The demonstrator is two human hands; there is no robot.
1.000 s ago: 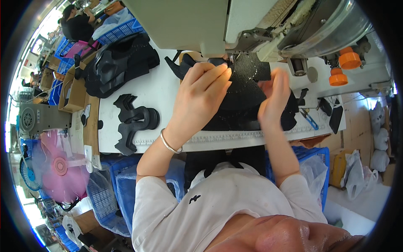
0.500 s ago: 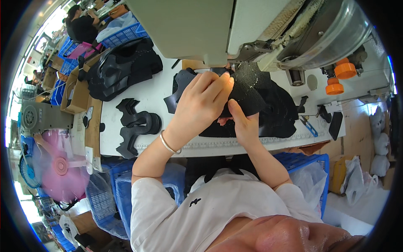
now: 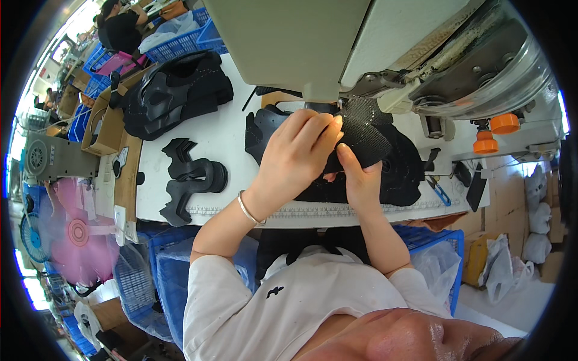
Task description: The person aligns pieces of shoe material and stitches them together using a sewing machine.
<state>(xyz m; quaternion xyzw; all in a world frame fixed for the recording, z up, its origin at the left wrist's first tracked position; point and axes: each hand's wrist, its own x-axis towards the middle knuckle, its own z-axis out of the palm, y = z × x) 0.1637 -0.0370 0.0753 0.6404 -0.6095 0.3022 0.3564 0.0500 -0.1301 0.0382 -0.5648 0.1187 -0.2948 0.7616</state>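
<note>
My left hand [image 3: 296, 147] is closed, its fingers pinching a black mesh shoe upper piece [image 3: 366, 137] just in front of the sewing machine head [image 3: 289, 42]. My right hand [image 3: 362, 177] grips the near edge of the same piece, with the thumb on top and the other fingers mostly hidden below. Another dark, smooth upper part [image 3: 263, 127] shows left of my left hand. Beneath and to the right lies a stack of black upper pieces [image 3: 404, 168] on the white table [image 3: 241, 90]. The needle area is partly hidden.
Curved black cut pieces [image 3: 191, 180] and a pile of black uppers [image 3: 174, 93] lie to the left. Blue-handled snips [image 3: 439, 191] rest at the right. A pink fan [image 3: 78, 231] stands lower left. Blue crates [image 3: 436, 237] sit below the table edge; a co-worker [image 3: 120, 27] sits far left.
The whole view has shifted slightly. Both hands keep hold of the mesh piece, which has turned a little and shows more of its surface beside the machine head.
</note>
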